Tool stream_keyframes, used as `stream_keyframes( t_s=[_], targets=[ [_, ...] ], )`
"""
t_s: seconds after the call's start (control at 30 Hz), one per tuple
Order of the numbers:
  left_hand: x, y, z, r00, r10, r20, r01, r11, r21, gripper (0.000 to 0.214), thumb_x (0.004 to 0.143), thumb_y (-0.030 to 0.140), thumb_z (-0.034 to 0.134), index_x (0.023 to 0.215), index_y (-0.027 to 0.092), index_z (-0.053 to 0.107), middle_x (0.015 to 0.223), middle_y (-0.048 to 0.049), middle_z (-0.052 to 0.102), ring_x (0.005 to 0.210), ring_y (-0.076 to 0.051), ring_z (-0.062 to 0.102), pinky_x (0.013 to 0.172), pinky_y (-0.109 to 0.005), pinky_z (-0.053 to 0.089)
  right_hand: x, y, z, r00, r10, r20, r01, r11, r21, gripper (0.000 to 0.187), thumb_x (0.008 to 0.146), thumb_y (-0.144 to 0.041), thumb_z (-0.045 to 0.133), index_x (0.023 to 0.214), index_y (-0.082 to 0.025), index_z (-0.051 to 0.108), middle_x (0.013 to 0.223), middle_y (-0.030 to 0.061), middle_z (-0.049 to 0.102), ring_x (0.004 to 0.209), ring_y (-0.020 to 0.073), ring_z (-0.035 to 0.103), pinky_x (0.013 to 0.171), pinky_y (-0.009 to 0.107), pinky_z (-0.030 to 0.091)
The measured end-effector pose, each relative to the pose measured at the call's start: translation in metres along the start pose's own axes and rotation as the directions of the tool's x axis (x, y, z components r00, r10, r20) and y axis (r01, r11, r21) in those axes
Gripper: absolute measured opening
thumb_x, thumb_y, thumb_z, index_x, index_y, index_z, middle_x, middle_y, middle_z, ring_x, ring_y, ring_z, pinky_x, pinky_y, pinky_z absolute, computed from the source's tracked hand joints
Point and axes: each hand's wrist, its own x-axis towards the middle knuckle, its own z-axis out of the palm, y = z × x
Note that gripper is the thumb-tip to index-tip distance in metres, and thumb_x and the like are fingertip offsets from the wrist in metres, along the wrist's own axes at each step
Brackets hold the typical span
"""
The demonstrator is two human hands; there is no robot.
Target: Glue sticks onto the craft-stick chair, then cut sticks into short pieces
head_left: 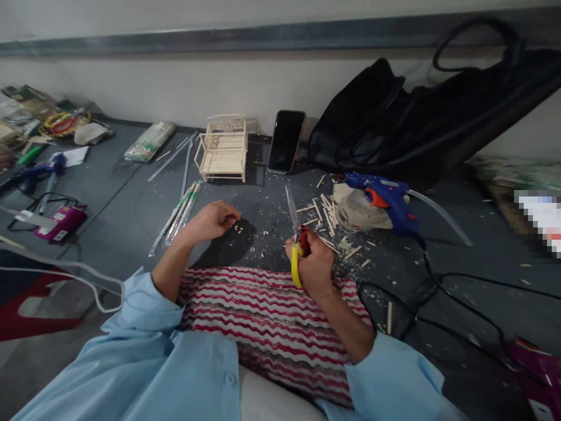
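Note:
My right hand (314, 266) is closed around the yellow and red handles of a pair of scissors (294, 234), whose blades point up and away over the grey floor. My left hand (214, 220) rests on the floor with its fingers curled in a pinch; small cut wood bits (239, 229) lie just beside its fingertips, and I cannot make out what the fingers hold. A striped red and white cloth (263, 316) lies across my lap between both forearms. Cut wooden sticks (326, 210) are scattered ahead of the right hand.
A small stick-built frame model (221, 153) stands at the back, a phone (286, 141) leaning beside it. A blue glue gun (390, 202) rests on a crumpled bag, its black cord trailing right. A black bag (416, 123), bundled sticks (179, 213) and tools at far left surround the spot.

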Motion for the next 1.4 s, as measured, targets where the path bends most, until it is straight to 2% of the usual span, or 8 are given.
stream_keyframes(
  t_s=[0.1,0.2,0.3,0.47,0.67,1.2,1.3,1.4],
  targets=[
    [0.001,0.004,0.001,0.989,-0.09,-0.116,0.089,0.996,-0.011,0.02,0.08,0.016,0.05,0.09,0.017,0.068,0.081,-0.0057,0.068,0.075,-0.018,0.057,0.071,-0.031,0.042,0.0,0.0,0.0,1.0,-0.003,-0.005,0.003,1.0,0.014,0.015,0.071,-0.035,0.054,0.066,-0.021,0.051,0.054,-0.0058,0.045,0.049,0.0092,0.035,0.052,0.023,0.032],
    [0.006,0.015,0.013,0.978,-0.053,-0.204,0.041,0.997,-0.065,0.019,0.082,0.018,0.05,0.089,0.017,0.067,0.083,-0.0059,0.068,0.078,-0.019,0.056,0.075,-0.033,0.042,0.0,0.0,0.0,1.0,0.008,-0.015,-0.008,1.0,0.008,0.015,0.071,-0.034,0.055,0.065,-0.021,0.051,0.054,-0.0059,0.044,0.048,0.0091,0.034,0.052,0.023,0.032],
    [0.012,0.028,0.032,0.988,0.048,-0.148,-0.065,0.991,-0.114,0.018,0.085,0.021,0.051,0.092,0.017,0.067,0.088,-0.0072,0.068,0.082,-0.019,0.056,0.078,-0.035,0.041,-0.001,0.0,0.0,1.0,0.001,-0.015,-0.001,1.0,0.005,0.015,0.071,-0.034,0.055,0.065,-0.021,0.051,0.054,-0.0059,0.044,0.048,0.009,0.033,0.051,0.023,0.031],
    [0.016,0.036,0.052,0.994,0.086,-0.069,-0.089,0.995,-0.039,0.023,0.086,0.019,0.049,0.099,0.017,0.067,0.096,-0.0104,0.067,0.089,-0.021,0.054,0.08,-0.037,0.039,-0.001,-0.001,-0.001,1.0,-0.007,-0.007,0.007,1.0,0.012,0.014,0.071,-0.033,0.055,0.066,-0.021,0.051,0.055,-0.006,0.044,0.049,0.0091,0.034,0.052,0.023,0.031],
    [0.015,0.039,0.052,0.996,0.075,0.045,-0.08,0.989,0.125,0.023,0.088,0.023,0.048,0.098,0.018,0.068,0.097,-0.0091,0.065,0.089,-0.022,0.051,0.077,-0.036,0.036,-0.001,0.001,0.001,1.0,-0.003,0.026,0.003,1.0,0.012,0.011,0.069,-0.031,0.055,0.069,-0.02,0.052,0.055,-0.006,0.046,0.049,0.0092,0.036,0.051,0.023,0.031],
    [0.018,0.051,0.053,0.999,0.027,0.045,-0.039,0.96,0.276,0.024,0.089,0.032,0.049,0.085,0.015,0.066,0.084,-0.0086,0.065,0.083,-0.022,0.054,0.074,-0.036,0.037,-0.003,0.008,0.004,0.998,-0.008,0.056,0.004,0.998,0.066,0.012,0.064,-0.018,0.052,0.075,-0.021,0.054,0.059,-0.0059,0.052,0.05,0.0098,0.045,0.053,0.021,0.036],
    [0.019,0.051,0.053,1.0,0.018,0.021,-0.022,0.976,0.215,0.023,0.088,0.027,0.049,0.082,0.014,0.067,0.081,-0.0098,0.066,0.081,-0.022,0.056,0.075,-0.036,0.039,-0.003,0.008,0.004,0.998,-0.015,0.067,0.01,0.997,0.079,0.014,0.063,-0.018,0.053,0.077,-0.021,0.054,0.061,-0.0057,0.054,0.051,0.0099,0.046,0.054,0.021,0.036],
    [0.019,0.052,0.05,0.988,-0.112,-0.108,0.096,0.985,-0.141,0.019,0.085,0.025,0.053,0.079,0.015,0.068,0.079,-0.0084,0.068,0.077,-0.019,0.058,0.074,-0.033,0.043,-0.004,0.008,0.004,0.998,-0.01,0.063,0.006,0.998,0.061,0.014,0.064,-0.019,0.054,0.078,-0.021,0.055,0.061,-0.0053,0.055,0.051,0.0102,0.047,0.054,0.021,0.037]
  ],
)
